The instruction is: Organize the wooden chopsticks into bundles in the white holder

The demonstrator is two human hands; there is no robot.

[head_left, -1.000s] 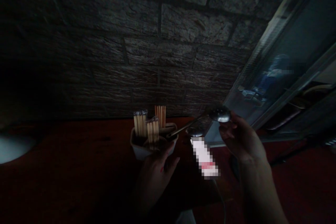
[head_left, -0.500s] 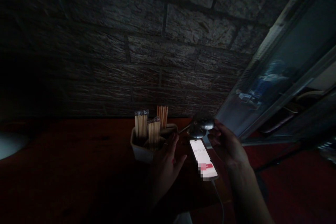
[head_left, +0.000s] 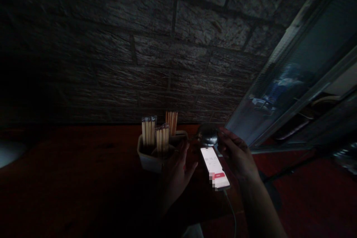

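Note:
My right hand (head_left: 237, 156) has its fingers closed at the right edge of a shiny metal ladle (head_left: 208, 135), just beyond the top of a lit phone (head_left: 214, 167). A second metal bowl lies there too, now overlapped and hard to tell apart. My left hand (head_left: 178, 178) holds nothing; its thumb is spread from its fingers, and its fingertips are at the right front of a pale divided container (head_left: 150, 161). In that container stand two film-topped chopstick bundles (head_left: 148, 132) and a redder chopstick bundle (head_left: 171, 122). The ladle's handle is mostly lost in the dark.
The reddish wooden table (head_left: 83, 148) meets a stone-block wall (head_left: 156, 52) at the back. A cable (head_left: 233, 212) runs from the phone toward the front edge. Glass panels in a metal frame (head_left: 279, 55) rise at the right, above a red floor (head_left: 301, 197).
My right hand has brought the ladle left and down, onto or just above the other metal bowl behind the phone. My left hand has shifted slightly right along the container.

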